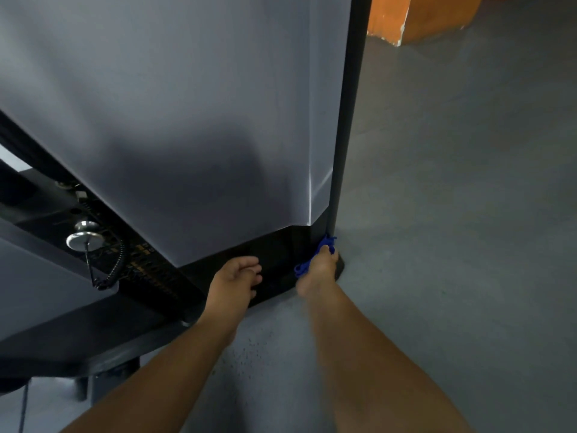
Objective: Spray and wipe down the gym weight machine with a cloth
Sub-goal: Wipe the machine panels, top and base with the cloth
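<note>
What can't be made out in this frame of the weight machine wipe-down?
Head view only:
- Blue cloth: mostly hidden under the right hand; its size and folds are unclear.
- Spray bottle: none in view.
- Left hand: fingers loosely curled by the black base; contact unclear.
- Weight stack labels: too small and dark.
- Grey shroud: its top is cut off by the frame edge.

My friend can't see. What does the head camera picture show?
The right hand presses a blue cloth against the black base of a grey gym machine, low by the floor. The left hand hangs beside it, holding nothing.
</note>
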A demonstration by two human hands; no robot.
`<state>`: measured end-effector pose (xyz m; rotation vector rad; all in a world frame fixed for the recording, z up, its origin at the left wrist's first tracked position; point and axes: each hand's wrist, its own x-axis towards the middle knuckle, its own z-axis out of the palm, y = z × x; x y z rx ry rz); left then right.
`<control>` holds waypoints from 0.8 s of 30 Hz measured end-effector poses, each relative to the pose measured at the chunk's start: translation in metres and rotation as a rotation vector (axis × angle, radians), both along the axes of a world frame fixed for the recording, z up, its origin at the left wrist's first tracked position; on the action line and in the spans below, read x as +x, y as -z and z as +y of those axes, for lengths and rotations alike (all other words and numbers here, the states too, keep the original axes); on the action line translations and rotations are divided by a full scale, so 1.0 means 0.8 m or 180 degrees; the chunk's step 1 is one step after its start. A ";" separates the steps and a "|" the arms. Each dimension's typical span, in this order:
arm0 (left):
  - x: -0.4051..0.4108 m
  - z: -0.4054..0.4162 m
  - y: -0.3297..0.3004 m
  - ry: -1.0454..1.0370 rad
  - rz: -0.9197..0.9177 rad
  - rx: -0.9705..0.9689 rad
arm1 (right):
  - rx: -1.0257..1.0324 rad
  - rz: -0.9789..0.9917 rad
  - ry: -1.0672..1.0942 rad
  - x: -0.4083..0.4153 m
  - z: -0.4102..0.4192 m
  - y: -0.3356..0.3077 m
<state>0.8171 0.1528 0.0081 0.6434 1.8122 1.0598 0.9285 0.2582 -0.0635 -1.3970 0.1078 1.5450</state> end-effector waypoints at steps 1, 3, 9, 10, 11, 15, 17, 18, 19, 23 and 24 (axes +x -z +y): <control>0.000 0.000 -0.004 -0.0001 0.0015 0.0050 | 0.0055 0.0018 0.0181 -0.013 -0.010 -0.016; -0.001 0.000 -0.013 -0.0042 0.0080 0.0162 | 0.0325 0.0003 0.0521 -0.047 -0.032 -0.042; -0.008 -0.002 -0.034 -0.0226 0.0096 0.0431 | 0.1362 -0.0996 0.0644 -0.101 -0.061 -0.073; -0.007 -0.004 -0.036 -0.0236 0.0133 0.0473 | 0.1407 -0.1158 0.0690 -0.099 -0.058 -0.067; -0.006 -0.006 -0.036 -0.0249 0.0146 0.0501 | 0.1380 -0.1267 0.0716 -0.094 -0.055 -0.059; -0.010 -0.011 -0.041 -0.0210 0.0240 0.0515 | 0.1064 -0.0666 0.0782 -0.060 -0.030 -0.036; -0.016 -0.009 -0.047 -0.0186 0.0279 0.0554 | 0.0895 -0.0385 0.0650 -0.037 -0.011 -0.036; -0.019 -0.009 -0.050 -0.0173 0.0303 0.0568 | 0.0863 -0.0350 0.0553 -0.027 -0.004 -0.039; -0.021 -0.008 -0.052 -0.0168 0.0329 0.0573 | 0.0921 -0.0382 0.0466 -0.019 0.001 -0.044; -0.021 -0.008 -0.056 -0.0152 0.0429 0.0605 | 0.2089 -0.0928 0.0207 0.000 0.008 -0.097; -0.020 -0.008 -0.056 -0.0130 0.0474 0.0623 | 0.2335 -0.1093 0.0181 0.003 0.012 -0.107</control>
